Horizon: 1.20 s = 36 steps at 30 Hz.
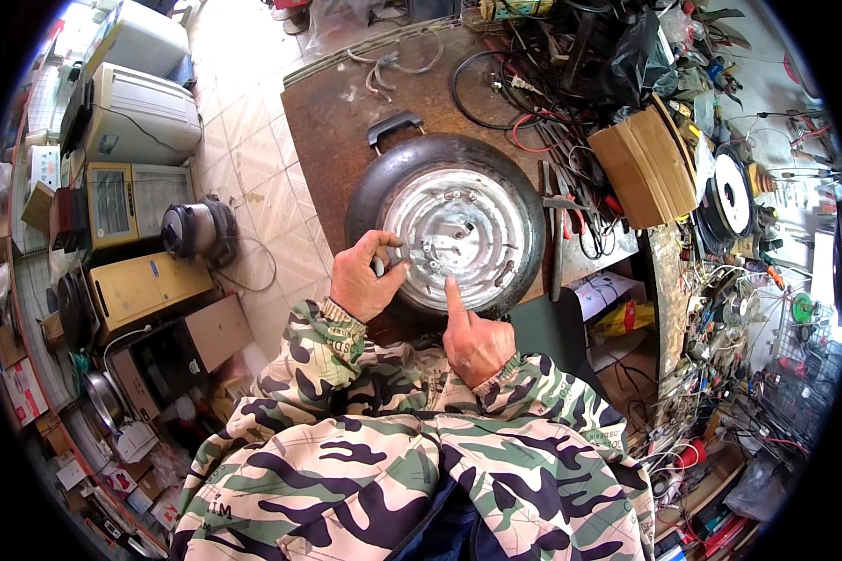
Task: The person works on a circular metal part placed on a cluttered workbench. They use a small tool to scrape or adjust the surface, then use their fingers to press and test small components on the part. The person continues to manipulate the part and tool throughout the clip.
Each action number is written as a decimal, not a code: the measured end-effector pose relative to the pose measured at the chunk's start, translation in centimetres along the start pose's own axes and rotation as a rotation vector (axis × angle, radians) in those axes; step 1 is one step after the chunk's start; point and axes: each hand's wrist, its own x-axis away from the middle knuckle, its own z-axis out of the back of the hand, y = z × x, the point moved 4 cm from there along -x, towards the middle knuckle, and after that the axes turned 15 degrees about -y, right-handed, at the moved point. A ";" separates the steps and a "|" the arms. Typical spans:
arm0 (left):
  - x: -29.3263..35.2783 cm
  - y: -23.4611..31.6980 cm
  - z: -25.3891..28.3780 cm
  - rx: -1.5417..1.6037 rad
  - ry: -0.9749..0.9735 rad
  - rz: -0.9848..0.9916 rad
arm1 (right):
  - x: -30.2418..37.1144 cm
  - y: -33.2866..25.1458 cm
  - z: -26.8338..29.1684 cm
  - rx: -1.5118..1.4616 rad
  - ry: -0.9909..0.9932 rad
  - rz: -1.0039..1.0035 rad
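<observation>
A round black pan-like appliance (370, 187) lies on the workbench in front of me, its silvery, scuffed metal face (486, 224) turned up. Ring-shaped ridges and small studs mark that face. A black handle (395, 125) sticks out at its far left. At the near left rim, my left hand (365, 279) has thumb and forefinger curved together in a pinch; a small dark piece seems to sit between them, too small to name. My right hand (477, 344) rests its stretched forefinger on the near part of the metal face, the other fingers folded under. Nothing shows in it.
Pliers (554, 229) lie right of the appliance on the brown workbench (327, 103). Beyond them are tangled cables (515, 84), a cardboard box (644, 168) and a wire spool (732, 194). On the tiled floor (253, 159) at left stands a rice-cooker-like pot (192, 229), near several appliances.
</observation>
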 end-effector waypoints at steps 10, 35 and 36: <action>0.2 0.0 -0.1 0.022 -0.034 0.041 | -2.9 1.1 3.1 -0.290 -0.214 -0.113; 0.0 0.2 0.0 -0.011 -0.027 0.005 | -3.7 1.5 6.2 0.240 -0.364 -0.009; 0.1 0.1 -0.1 -0.010 -0.020 -0.002 | -3.4 1.7 6.2 0.174 -0.365 -0.018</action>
